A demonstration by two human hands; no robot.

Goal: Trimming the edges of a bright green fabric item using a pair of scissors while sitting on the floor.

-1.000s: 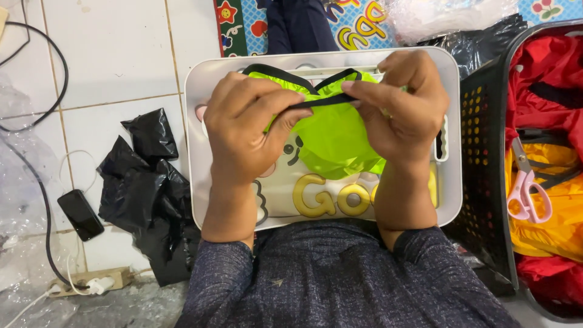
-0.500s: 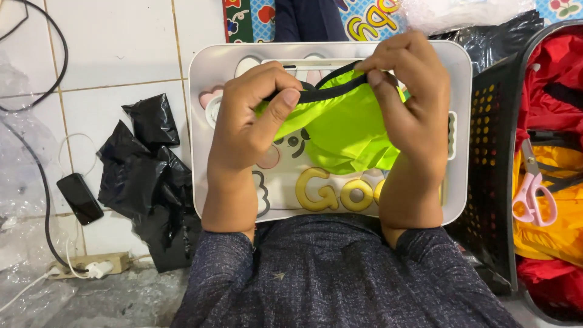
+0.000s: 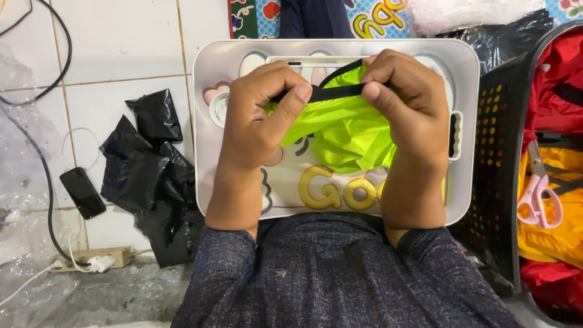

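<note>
Both hands were closed in pinch grips. The left hand (image 3: 258,118) and the right hand (image 3: 405,112) each clamped the black trim of a neon-green garment (image 3: 340,136), bunched between them above a white lap tray (image 3: 467,67). Below the hands, the tray bore rounded yellow lettering (image 3: 334,189). Left of the left hand lay crumpled black plastic bags (image 3: 152,164); right of the right hand stood a black basket (image 3: 498,140) with pink scissors (image 3: 537,194).

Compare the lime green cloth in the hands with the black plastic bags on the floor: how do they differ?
The lime green cloth is bright, edged with a black band and held up over the white tray by the left hand and right hand. The black plastic bags are dark, glossy, untouched on the tiled floor. Both are crumpled.
</note>
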